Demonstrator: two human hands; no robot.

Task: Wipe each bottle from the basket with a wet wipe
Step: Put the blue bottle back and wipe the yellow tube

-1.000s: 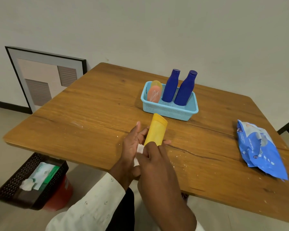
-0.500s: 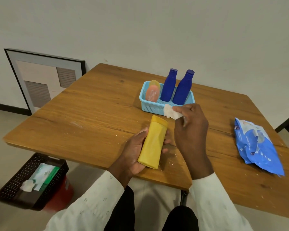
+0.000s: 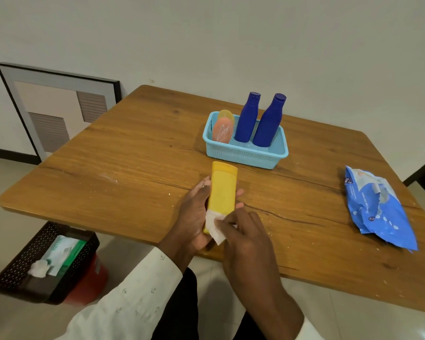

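Bench: wood, broad bare room left of the work; near edge runs just under both hands. Basket sits just beyond, holding two blue bottles and a peach one; wipe pack well apart to the right. Yellow bottle lies in the left hand, fingers curled round it. Right hand pinches the wet wipe against the bottle's near end. Judged mid-wipe on the first bottle; next calls for drawing the wipe toward the cap.
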